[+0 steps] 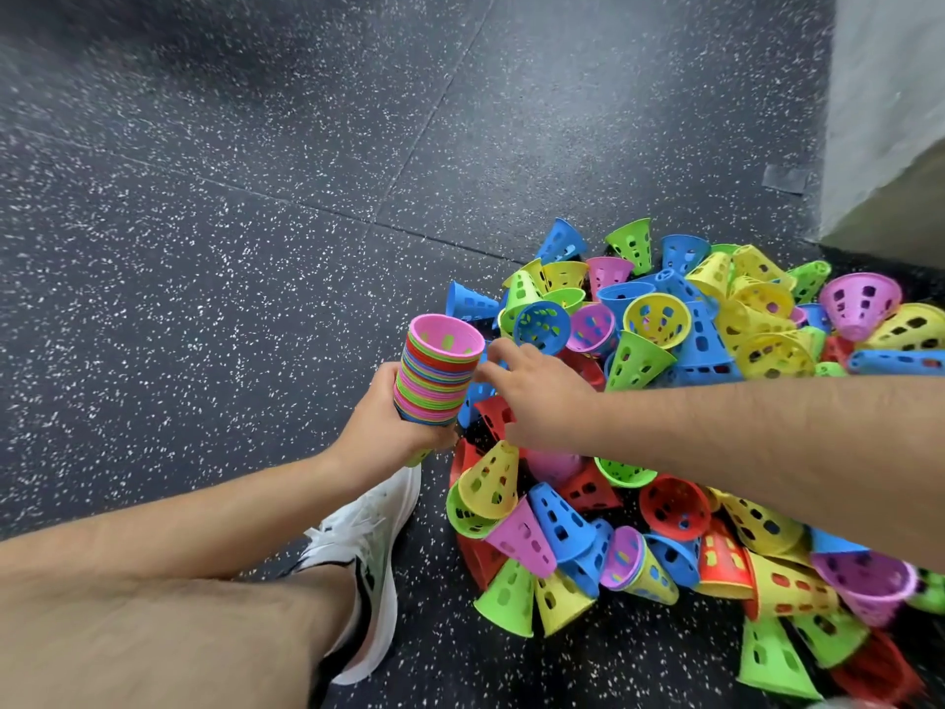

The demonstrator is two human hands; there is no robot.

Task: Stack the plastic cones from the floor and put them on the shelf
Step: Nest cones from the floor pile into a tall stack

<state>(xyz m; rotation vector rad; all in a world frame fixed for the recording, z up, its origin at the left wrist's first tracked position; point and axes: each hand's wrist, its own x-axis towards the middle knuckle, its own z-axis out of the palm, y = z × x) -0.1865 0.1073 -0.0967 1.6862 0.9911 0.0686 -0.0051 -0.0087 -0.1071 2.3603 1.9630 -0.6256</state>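
The left hand (378, 417) has its fingers clamped round the lower end of a stack (437, 373) of nested cones, pink on top, with a white shoe (363, 550) at its 6 o'clock. At the stack's 3 o'clock the right hand (537, 396) hovers, fingers loosely apart and gripping nothing, over loose cones (665, 350) heaped on the floor (204, 248) from 12 to 5 o'clock

Stack of cones (440, 376): narrow end hidden inside the left hand (381, 422). Right hand (537, 391): fingertips blurred, grip unclear. Cone pile (705, 345): cut off by right and bottom edges.
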